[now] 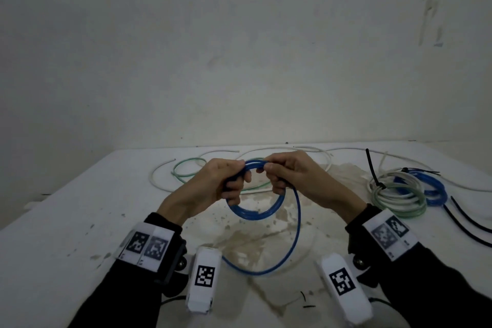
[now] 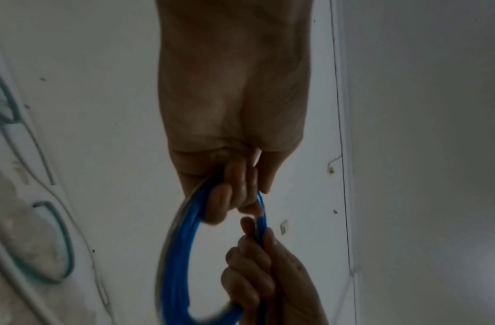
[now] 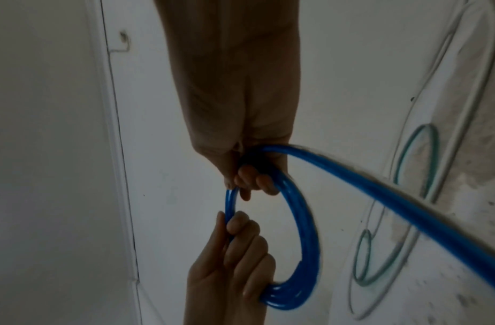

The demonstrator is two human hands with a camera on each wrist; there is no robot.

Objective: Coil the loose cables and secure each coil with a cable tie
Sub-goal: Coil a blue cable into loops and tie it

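Observation:
A blue cable coil (image 1: 253,213) of several turns hangs upright above the white table (image 1: 80,221), held between both hands. My left hand (image 1: 232,181) grips its left side, fingers curled round the bundle. At the top right of the coil my right hand (image 1: 275,177) grips the strands. The loose blue tail (image 1: 269,271) drops from the right hand and loops down toward me. In the left wrist view the left hand (image 2: 229,193) curls round the coil (image 2: 176,252). In the right wrist view the right hand (image 3: 254,180) holds the coil (image 3: 304,230) and the tail (image 3: 407,204).
Loose white cable (image 1: 157,176) and green cable (image 1: 186,168) lie behind the hands. At the right sit a white-and-green coil (image 1: 399,198) bound by a black cable tie (image 1: 372,170) and a tied blue coil (image 1: 435,188). Spare black ties (image 1: 466,224) lie at the right edge.

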